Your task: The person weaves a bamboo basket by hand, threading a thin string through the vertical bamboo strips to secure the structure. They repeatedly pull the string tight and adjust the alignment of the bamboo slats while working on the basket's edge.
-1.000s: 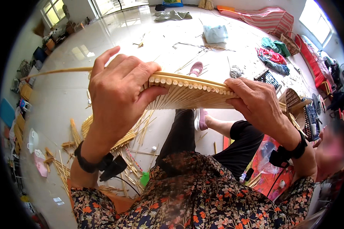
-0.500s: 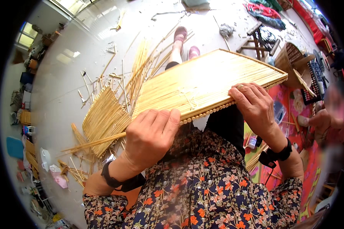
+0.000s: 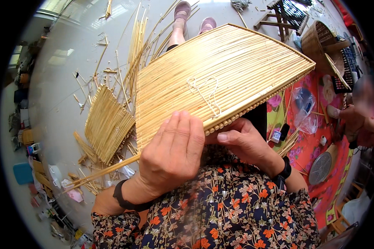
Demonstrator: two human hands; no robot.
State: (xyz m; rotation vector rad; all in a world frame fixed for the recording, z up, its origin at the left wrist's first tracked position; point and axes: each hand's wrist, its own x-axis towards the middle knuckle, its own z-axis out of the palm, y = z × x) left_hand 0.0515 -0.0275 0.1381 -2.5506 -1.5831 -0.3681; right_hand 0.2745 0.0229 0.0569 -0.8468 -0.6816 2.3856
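Observation:
A broad panel of pale reed stalks (image 3: 245, 62) lies tilted across my lap, bound along its edges by a rim. On its upper face rests a loose loop of thin pale cord (image 3: 212, 101). My left hand (image 3: 170, 153) is closed over the near edge, fingers together on top, thumb hidden. Thin sticks (image 3: 108, 168) stick out to the left beside it. Just below the same edge is my right hand (image 3: 249, 143), its thumb in sight and its fingers curled underneath. It looks pinched; what it holds is hidden.
A smaller reed panel (image 3: 108, 124) stands on the floor at left, amid loose stalks (image 3: 135, 50) and scraps. To the right are a wicker basket (image 3: 316, 39), a folding stool (image 3: 280, 20), a red flowered mat (image 3: 316, 145) and another person's hand (image 3: 349, 120).
My right hand has left the panel's near right edge and moved left, beneath the edge. The panel has tilted up, showing more of its face. My left hand still grips it.

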